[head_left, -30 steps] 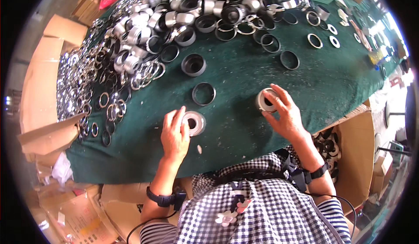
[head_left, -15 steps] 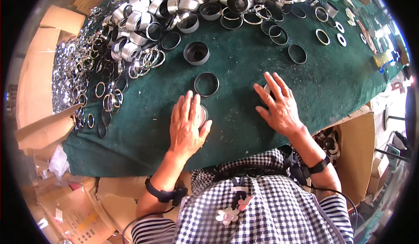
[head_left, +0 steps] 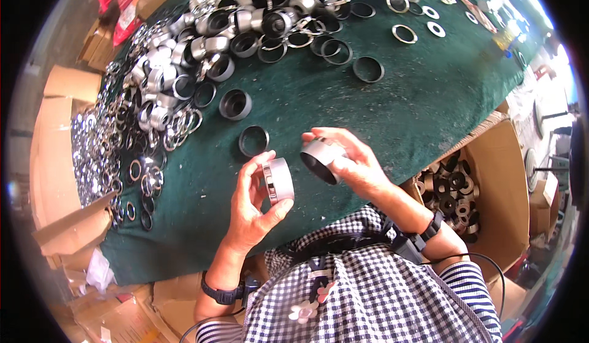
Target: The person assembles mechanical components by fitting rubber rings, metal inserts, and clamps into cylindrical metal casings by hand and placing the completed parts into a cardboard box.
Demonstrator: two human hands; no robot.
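Observation:
My left hand [head_left: 250, 205] grips a short silver metal cup [head_left: 282, 182] by its edges, thumb below and fingers above, with a shiny band facing the palm. In my right hand [head_left: 356, 162] is another silver metal cup [head_left: 316, 157], tilted so that its dark hollow side shows. The two cups are apart, held in front of me at the near side of the table. Just beyond my left hand lies a black ring [head_left: 253, 141]. Farther off, a silver cup with a dark inside [head_left: 235, 104] stands on the green cloth.
A large heap of silver cups and rings [head_left: 202, 42] covers the far left of the green cloth [head_left: 307, 104]. Black ring [head_left: 368, 69] and white washers [head_left: 436, 29] lie farther right. An open carton [head_left: 500, 183] by my right arm holds more ring-shaped parts.
Both hands, flat over parts on the cloth before, now hold a cup each, lifted and turned. My right hand has come in toward the left hand. The whole view has shifted.

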